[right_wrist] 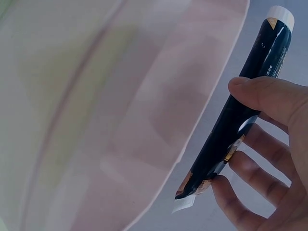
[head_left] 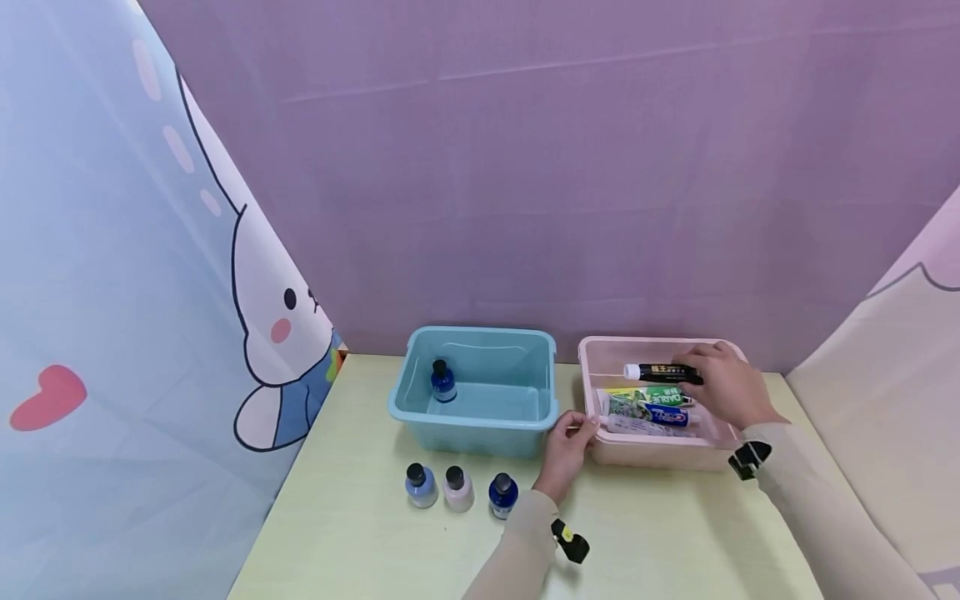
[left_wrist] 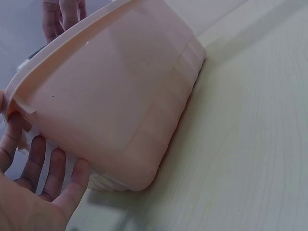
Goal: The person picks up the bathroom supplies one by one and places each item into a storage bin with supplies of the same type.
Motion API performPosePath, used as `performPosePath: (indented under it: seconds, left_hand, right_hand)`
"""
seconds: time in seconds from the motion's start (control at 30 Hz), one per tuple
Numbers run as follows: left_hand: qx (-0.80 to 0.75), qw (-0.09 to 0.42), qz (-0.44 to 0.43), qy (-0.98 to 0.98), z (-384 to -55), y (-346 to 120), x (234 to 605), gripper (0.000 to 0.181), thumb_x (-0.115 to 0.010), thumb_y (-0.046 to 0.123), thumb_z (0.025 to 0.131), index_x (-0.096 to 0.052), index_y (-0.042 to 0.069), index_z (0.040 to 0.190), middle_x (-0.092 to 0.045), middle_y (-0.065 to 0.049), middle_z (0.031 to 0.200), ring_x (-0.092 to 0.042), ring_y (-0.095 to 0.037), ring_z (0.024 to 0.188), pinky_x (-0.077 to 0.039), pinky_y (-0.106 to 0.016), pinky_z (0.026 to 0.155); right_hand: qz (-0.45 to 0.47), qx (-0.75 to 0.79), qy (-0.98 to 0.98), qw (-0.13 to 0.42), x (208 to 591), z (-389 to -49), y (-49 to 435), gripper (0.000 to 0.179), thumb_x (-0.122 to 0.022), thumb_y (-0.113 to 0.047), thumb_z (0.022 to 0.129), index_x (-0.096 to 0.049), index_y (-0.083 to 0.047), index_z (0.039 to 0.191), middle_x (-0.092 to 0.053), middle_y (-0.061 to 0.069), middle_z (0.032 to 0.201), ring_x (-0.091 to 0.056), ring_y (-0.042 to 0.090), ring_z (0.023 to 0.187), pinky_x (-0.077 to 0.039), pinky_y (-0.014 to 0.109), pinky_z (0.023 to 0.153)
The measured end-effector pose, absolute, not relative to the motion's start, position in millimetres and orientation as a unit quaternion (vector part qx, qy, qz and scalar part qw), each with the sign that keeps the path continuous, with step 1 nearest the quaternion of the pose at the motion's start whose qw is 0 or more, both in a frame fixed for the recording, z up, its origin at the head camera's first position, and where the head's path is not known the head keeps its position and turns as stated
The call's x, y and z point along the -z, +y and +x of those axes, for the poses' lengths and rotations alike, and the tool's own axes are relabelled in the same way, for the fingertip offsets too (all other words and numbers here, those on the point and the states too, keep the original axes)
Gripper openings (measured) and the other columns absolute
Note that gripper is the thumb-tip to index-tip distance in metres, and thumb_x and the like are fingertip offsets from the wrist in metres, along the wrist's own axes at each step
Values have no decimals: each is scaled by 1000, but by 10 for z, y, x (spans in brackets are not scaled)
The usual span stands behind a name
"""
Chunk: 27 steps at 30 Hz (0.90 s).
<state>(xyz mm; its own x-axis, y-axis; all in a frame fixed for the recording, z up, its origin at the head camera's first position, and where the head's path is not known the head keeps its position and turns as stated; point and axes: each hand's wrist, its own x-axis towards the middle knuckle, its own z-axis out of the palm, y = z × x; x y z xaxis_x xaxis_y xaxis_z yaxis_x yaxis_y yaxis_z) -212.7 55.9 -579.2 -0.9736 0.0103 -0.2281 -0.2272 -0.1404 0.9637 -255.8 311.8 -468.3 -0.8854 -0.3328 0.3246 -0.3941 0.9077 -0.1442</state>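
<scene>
My right hand holds a black toothpaste tube with a white cap over the pink bin. In the right wrist view the thumb lies on one side of the tube and the fingers on the other. At the bin's front left corner, my left hand grips the rim. Its fingers reach under the lip in the left wrist view. Inside the bin lie a green toothpaste tube, a blue-and-green one and a whitish one.
Left of the pink bin stands a teal bin with a dark blue bottle inside. In front of it are a light blue bottle, a pale pink bottle and a dark blue bottle. A purple curtain hangs behind the table.
</scene>
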Motion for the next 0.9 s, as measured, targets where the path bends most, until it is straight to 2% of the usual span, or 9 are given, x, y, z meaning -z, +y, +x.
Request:
performPosePath:
  seconds: [0.43,0.7,0.9]
  left_hand:
    - [-752,84,-84,648,-2106,535,5775,20,-71,34,96,-65,15,100,-62,1,102,-60,-15,95,-57,-44,95]
    - [-753,86,-84,647,-2102,530,5779,20,-70,35,97,-65,16,100,-62,1,103,-62,-22,101,-56,-46,97]
    - [-747,84,-88,654,-2104,540,5776,20,-70,35,97,-65,16,100,-62,1,103,-60,-17,97,-56,-44,96]
  right_hand:
    - [206,-79,-969,114,4681,-2673,3090,35,-84,-15,80,-76,-7,114,-72,18,114,-64,44,109,-44,63,102]
    - [217,-54,-970,93,4711,-2779,3101,34,-85,-17,78,-77,-7,110,-73,20,112,-66,44,102,-50,61,95]
    - [228,-58,-969,79,4719,-2847,3101,35,-86,-16,77,-78,-10,110,-76,14,106,-70,38,95,-54,57,87]
